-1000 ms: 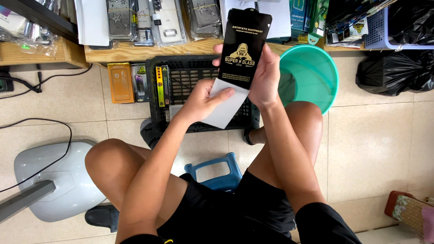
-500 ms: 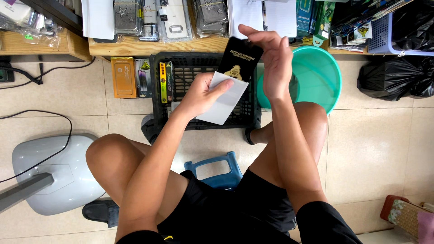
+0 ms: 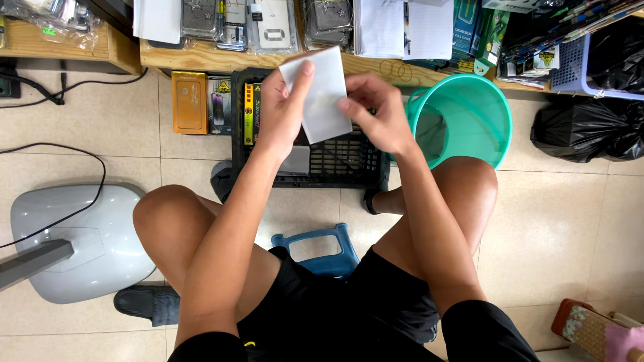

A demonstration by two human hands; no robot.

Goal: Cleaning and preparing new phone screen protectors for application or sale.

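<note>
White, flat sleeve is out of any box, pinched between left hand and right hand above the black crate; it looks unopened, with the teal bucket alongside.

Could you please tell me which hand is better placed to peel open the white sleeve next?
Probably the right hand: its fingertips pinch the white sleeve's edge, while the left hand grips it flat and steadies it.

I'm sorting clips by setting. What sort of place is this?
Probably a small phone-accessory shop or stockroom: bagged phone cases line the wooden shelf, boxed screen protectors stand on the tiled floor, and both hands hold a white sleeve over a black crate.
</note>
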